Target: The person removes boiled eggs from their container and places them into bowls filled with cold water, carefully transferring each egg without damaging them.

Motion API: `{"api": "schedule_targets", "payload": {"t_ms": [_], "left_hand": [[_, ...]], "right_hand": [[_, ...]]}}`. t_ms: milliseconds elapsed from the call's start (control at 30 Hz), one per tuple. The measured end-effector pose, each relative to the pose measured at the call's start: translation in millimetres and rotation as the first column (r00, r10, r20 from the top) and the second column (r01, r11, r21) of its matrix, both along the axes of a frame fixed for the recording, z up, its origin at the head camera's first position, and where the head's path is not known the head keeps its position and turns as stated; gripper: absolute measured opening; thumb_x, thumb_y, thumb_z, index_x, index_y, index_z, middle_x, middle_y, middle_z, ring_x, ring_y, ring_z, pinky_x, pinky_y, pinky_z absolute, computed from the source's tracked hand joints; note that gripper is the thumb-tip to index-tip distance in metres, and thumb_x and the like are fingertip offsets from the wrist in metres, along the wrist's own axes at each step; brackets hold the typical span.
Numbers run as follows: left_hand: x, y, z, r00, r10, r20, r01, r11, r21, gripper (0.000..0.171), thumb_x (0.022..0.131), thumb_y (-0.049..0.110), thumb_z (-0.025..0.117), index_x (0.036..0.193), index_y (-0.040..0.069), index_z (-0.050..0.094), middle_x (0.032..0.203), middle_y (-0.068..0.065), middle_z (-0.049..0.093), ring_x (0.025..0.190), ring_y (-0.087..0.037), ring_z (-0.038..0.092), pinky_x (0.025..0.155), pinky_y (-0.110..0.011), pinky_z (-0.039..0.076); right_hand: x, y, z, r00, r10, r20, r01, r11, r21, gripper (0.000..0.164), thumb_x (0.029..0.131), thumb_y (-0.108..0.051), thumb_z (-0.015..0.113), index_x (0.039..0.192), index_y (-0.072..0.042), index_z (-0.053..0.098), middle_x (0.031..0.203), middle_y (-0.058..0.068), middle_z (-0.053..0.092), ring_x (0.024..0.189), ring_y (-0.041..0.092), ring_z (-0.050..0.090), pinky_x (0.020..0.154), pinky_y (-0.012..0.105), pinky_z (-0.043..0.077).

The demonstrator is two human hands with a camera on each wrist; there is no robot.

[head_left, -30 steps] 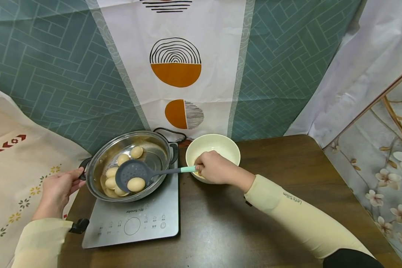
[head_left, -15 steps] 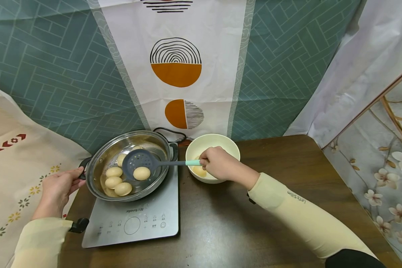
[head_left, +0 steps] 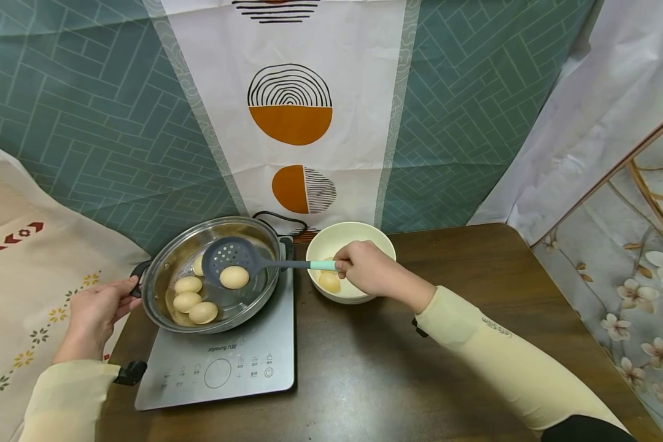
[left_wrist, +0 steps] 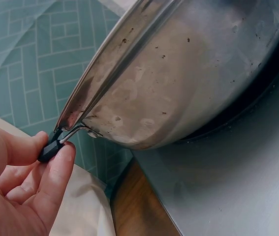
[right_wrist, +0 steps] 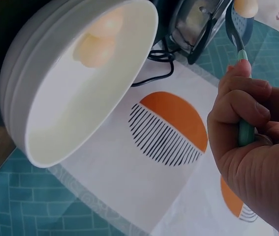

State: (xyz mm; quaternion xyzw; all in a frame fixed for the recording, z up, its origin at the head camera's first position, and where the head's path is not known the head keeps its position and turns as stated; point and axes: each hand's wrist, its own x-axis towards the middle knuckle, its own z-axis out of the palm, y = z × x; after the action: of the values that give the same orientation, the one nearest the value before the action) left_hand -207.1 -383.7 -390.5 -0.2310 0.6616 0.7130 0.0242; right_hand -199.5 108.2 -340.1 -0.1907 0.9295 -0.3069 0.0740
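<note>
In the head view, my right hand grips the mint handle of a grey skimmer. One egg lies in its perforated bowl, over the steel pan. Several more eggs sit inside the pan, one of them partly hidden by the skimmer. My left hand holds the pan's black side handle, pinched between thumb and fingers in the left wrist view. Below my right hand stands a cream bowl; two eggs show inside it in the right wrist view.
The pan stands on a flat induction cooktop at the left of the dark wooden table. A black cord runs behind the pan. A patterned cloth hangs along the back.
My right hand has moved right and slightly back, carrying the skimmer and its egg from the pan's front toward its back right. My left hand and the pan have stayed put.
</note>
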Motion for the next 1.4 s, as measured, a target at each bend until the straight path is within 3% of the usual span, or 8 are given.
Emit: {"api": "schedule_targets", "payload": {"t_ms": [300, 467, 833, 1400], "left_hand": [[-0.4, 1, 0.5, 1.000, 0.015, 0.004, -0.015, 1.000, -0.020, 0.010, 0.084, 0.018, 0.071, 0.075, 0.018, 0.076, 0.066, 0.000, 0.070, 0.056, -0.015, 0.069, 0.056, -0.025, 0.060], [-1.6, 2, -0.3, 0.999, 0.029, 0.018, -0.028, 0.999, -0.042, 0.009, 0.082, 0.020, 0.073, 0.073, 0.018, 0.075, 0.065, 0.000, 0.070, 0.057, -0.014, 0.069, 0.056, -0.025, 0.060], [-2.0, 1, -0.2, 0.999, 0.044, 0.025, -0.043, 0.999, -0.030, 0.008, 0.080, 0.020, 0.074, 0.073, 0.018, 0.076, 0.065, 0.000, 0.070, 0.056, -0.014, 0.068, 0.057, -0.026, 0.060], [-2.5, 1, -1.6, 0.998, 0.051, 0.026, -0.051, 0.999, -0.012, 0.008, 0.079, 0.020, 0.075, 0.072, 0.017, 0.075, 0.064, 0.000, 0.070, 0.056, -0.014, 0.068, 0.056, -0.026, 0.060]], "right_hand": [[0.7, 23, 2.0, 0.998, -0.032, 0.055, 0.035, 0.998, -0.042, 0.021, 0.095, -0.014, 0.052, 0.079, -0.015, 0.066, 0.072, -0.004, 0.062, 0.059, 0.012, 0.043, 0.052, 0.020, 0.038], [2.1, 37, 1.9, 0.996, -0.065, 0.058, 0.067, 0.997, -0.039, 0.019, 0.095, -0.016, 0.053, 0.083, -0.016, 0.067, 0.075, -0.002, 0.064, 0.065, 0.015, 0.043, 0.051, 0.021, 0.038], [5.2, 69, -0.6, 0.991, -0.120, 0.060, 0.123, 0.991, -0.047, 0.016, 0.096, -0.017, 0.053, 0.091, -0.011, 0.067, 0.080, 0.002, 0.064, 0.059, 0.015, 0.040, 0.050, 0.022, 0.036], [13.9, 111, -8.1, 0.979, -0.198, 0.043, 0.200, 0.978, -0.054, 0.017, 0.096, -0.015, 0.052, 0.090, -0.011, 0.068, 0.076, 0.002, 0.062, 0.062, 0.015, 0.043, 0.052, 0.023, 0.037]]}}
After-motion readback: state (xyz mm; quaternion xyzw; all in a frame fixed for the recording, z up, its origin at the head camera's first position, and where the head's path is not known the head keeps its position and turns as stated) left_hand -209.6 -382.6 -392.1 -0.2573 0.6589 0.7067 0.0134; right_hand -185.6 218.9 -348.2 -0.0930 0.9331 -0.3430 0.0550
